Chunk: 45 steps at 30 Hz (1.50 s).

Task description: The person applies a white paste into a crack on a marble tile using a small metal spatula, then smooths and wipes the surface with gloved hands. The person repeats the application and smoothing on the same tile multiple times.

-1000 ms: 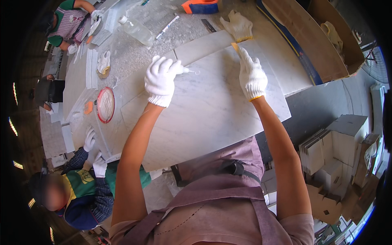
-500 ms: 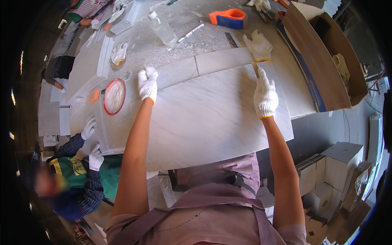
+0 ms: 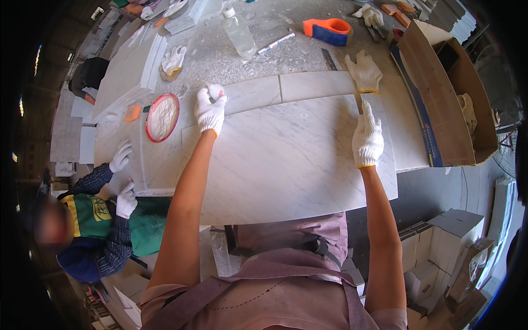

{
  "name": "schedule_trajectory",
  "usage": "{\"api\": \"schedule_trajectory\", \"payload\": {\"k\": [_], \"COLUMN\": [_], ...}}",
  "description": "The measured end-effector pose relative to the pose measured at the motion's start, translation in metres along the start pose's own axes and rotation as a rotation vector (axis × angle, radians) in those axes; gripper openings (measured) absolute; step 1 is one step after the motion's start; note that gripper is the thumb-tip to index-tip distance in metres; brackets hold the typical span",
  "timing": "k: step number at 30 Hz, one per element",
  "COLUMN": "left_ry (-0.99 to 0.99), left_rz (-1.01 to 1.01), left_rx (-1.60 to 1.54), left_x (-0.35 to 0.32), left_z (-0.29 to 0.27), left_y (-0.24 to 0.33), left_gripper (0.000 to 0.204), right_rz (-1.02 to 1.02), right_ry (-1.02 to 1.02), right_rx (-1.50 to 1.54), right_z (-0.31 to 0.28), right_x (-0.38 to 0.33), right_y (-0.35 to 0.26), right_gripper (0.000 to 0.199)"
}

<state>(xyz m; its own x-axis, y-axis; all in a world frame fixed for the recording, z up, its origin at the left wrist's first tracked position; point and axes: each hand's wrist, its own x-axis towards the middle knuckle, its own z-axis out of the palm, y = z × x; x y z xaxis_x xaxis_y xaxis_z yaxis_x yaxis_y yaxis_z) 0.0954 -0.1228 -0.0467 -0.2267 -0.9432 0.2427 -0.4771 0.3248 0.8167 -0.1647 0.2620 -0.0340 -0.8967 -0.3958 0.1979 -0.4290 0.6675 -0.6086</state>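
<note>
A large white marble slab [image 3: 286, 159] with grey veins lies in front of me, its near edge by my waist. Beyond its far edge runs a row of narrow marble strips [image 3: 316, 85]. My left hand [image 3: 210, 113], in a white knit glove, rests at the slab's far left corner. Its fingers are curled together, with a small reddish spot at the tips; what they hold, if anything, cannot be made out. At the slab's right edge lies my gloved right hand [image 3: 367, 137], fingers stretched forward and close together. A spare glove [image 3: 364, 72] lies just beyond it.
A red-rimmed dish of white paste [image 3: 163, 118], a clear bottle [image 3: 239, 34], a marker [image 3: 276, 43] and an orange-and-blue tape dispenser [image 3: 328, 31] are on the table. An open cardboard box [image 3: 440, 104] stands right. A co-worker's gloved hands [image 3: 124, 176] are at left.
The view has shifted slightly, so the table things appear further right and lower. My left fingers have curled in more. My right hand stays along the slab's right edge.
</note>
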Motion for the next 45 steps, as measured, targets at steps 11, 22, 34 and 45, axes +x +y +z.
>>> {"api": "schedule_trajectory", "payload": {"k": [11, 22, 34, 45], "left_ry": [-0.006, -0.283, -0.312, -0.309], "left_rz": [0.158, 0.226, 0.727, 0.708], "left_rx": [-0.023, -0.098, 0.202, 0.35], "left_x": [-0.123, -0.152, -0.152, -0.153], "left_z": [-0.022, -0.001, 0.034, 0.096], "left_y": [0.028, 0.072, 0.108, 0.142], "left_gripper": [0.027, 0.02, 0.046, 0.077], "right_rz": [-0.056, -0.056, -0.017, 0.058], "right_ry": [0.052, 0.105, 0.049, 0.087], "right_rx": [0.035, 0.086, 0.242, 0.183], "right_z": [0.0, 0.003, 0.008, 0.004], "right_x": [-0.001, -0.001, -0.002, 0.0], "right_y": [-0.001, 0.005, 0.014, 0.005], "right_gripper": [0.043, 0.051, 0.039, 0.029]}}
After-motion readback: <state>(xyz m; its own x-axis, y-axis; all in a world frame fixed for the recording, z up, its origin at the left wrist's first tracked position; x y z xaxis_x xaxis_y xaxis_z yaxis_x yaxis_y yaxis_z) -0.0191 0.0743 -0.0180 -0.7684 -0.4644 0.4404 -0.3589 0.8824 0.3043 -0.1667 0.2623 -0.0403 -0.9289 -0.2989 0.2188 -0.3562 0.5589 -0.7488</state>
